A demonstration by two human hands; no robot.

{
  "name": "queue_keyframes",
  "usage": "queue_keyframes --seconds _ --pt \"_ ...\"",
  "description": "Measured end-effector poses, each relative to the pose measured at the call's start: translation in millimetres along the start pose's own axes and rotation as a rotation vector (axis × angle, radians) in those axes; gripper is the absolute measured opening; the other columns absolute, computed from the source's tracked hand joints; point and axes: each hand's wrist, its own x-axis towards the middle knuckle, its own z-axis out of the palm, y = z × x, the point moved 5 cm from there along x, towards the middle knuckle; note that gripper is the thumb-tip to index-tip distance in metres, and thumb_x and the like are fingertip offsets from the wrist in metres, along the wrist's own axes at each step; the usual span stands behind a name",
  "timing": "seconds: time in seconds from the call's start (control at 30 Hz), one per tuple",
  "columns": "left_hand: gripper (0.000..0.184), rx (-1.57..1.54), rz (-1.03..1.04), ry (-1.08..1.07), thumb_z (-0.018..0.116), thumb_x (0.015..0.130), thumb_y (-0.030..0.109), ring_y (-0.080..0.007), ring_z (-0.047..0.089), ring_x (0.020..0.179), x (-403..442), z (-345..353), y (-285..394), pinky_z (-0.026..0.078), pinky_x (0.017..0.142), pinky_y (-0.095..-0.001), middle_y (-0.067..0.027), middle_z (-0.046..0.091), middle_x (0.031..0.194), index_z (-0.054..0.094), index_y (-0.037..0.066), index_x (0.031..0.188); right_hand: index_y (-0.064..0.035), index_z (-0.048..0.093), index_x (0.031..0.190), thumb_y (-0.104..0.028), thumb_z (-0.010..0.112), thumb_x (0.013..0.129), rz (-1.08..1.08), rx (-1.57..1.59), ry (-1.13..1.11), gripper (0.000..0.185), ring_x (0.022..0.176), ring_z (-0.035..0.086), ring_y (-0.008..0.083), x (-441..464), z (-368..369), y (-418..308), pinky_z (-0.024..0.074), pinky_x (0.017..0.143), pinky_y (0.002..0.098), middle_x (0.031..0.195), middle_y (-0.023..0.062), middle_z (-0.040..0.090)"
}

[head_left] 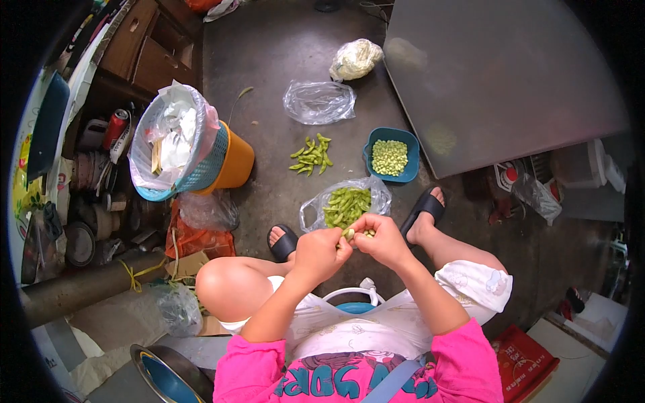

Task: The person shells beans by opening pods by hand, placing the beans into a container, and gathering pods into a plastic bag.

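Note:
My left hand (321,254) and my right hand (383,240) meet in front of my knees, fingertips pinched around a green soybean pod (348,234). A few pale shelled beans (369,233) show in the curl of my right fingers. Just beyond my hands, a clear plastic bag (381,195) lies open on the floor with green soybean pods (346,205) in it. To its upper right stands a blue basin (411,161) holding many shelled beans (390,157). Loose pods (312,155) are piled on the floor to the upper left.
At left, a blue basket (209,151) lined with plastic and full of waste stands against an orange bin (235,158). A crumpled clear bag (319,102) and a tied white bag (356,59) lie farther off. A large grey panel (510,74) fills the upper right.

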Motion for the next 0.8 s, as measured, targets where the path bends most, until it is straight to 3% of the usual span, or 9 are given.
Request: queue_keyframes --seconds 0.1,0.2,0.3,0.4,0.5,0.6,0.8 --pt "0.02 -0.218 -0.119 -0.057 0.054 0.073 0.019 -0.0336 0.053 0.057 1.3 2.1 -9.0 0.042 0.052 -0.0419 -0.0159 0.055 0.062 0.052 0.002 0.063 0.0003 0.059 0.079 -0.011 0.062 0.069 0.076 0.146 -0.079 0.016 0.06 0.051 0.0066 1.3 0.1 2.4 0.0418 0.056 0.0218 0.066 0.0021 0.058" --pt "0.019 -0.254 -0.089 -0.016 0.052 0.076 0.019 -0.0342 0.053 0.057 4.1 -3.5 -3.4 0.04 0.052 -0.0424 -0.0155 0.054 0.063 0.053 0.003 0.066 -0.0011 0.058 0.079 -0.004 0.057 0.072 0.063 0.267 -0.091 0.008 0.058 0.046 0.0033 0.8 0.0 -6.1 0.0367 0.05 0.0183 0.066 -0.0008 0.054" --pt "0.019 -0.174 -0.062 -0.056 0.053 0.076 0.019 -0.033 0.053 0.057 4.5 -5.2 0.5 0.041 0.052 -0.0418 -0.0144 0.054 0.061 0.053 0.003 0.064 -0.0006 0.058 0.081 -0.008 0.059 0.072 -0.152 -0.056 0.02 0.011 0.058 0.048 0.0052 2.1 -2.5 -8.6 0.0394 0.052 0.0201 0.068 -0.0007 0.055" --pt "0.019 -0.017 0.014 -0.042 0.054 0.076 0.019 -0.0319 0.054 0.057 3.2 -2.0 5.0 0.042 0.052 -0.0414 -0.0132 0.053 0.059 0.052 0.004 0.063 0.0006 0.06 0.081 -0.008 0.06 0.07 -0.189 -0.12 0.072 0.014 0.059 0.051 0.0067 0.1 -3.6 -10.2 0.0416 0.054 0.0213 0.067 0.0008 0.057" --pt "0.019 0.023 0.114 0.02 0.054 0.075 0.018 -0.031 0.054 0.057 1.3 0.4 10.8 0.042 0.052 -0.0414 -0.0122 0.053 0.058 0.052 0.005 0.062 0.0011 0.061 0.081 -0.009 0.059 0.067 -0.238 -0.269 0.126 0.018 0.055 0.054 0.0106 -3.7 -3.5 -16.9 0.0444 0.054 0.024 0.065 0.0085 0.061" --pt "0.018 0.041 0.064 -0.009 0.055 0.075 0.017 -0.0312 0.054 0.058 1.0 4.0 6.6 0.042 0.052 -0.0418 -0.0121 0.054 0.059 0.051 0.005 0.063 -0.0003 0.063 0.082 -0.008 0.056 0.067 -0.209 -0.286 0.148 0.018 0.056 0.056 0.0105 -4.2 -2.6 -19.5 0.0447 0.054 0.0231 0.064 0.0106 0.061" --pt "0.017 -0.059 -0.05 0.066 0.053 0.077 0.016 -0.0318 0.055 0.061 3.0 -1.3 -5.9 0.042 0.054 -0.0421 -0.0133 0.054 0.062 0.05 0.004 0.066 0.0002 0.062 0.09 -0.007 0.054 0.073 -0.143 0.04 0.109 0.02 0.06 0.056 0.0091 7.0 -10.0 -0.8 0.0449 0.056 0.0229 0.075 0.007 0.064"
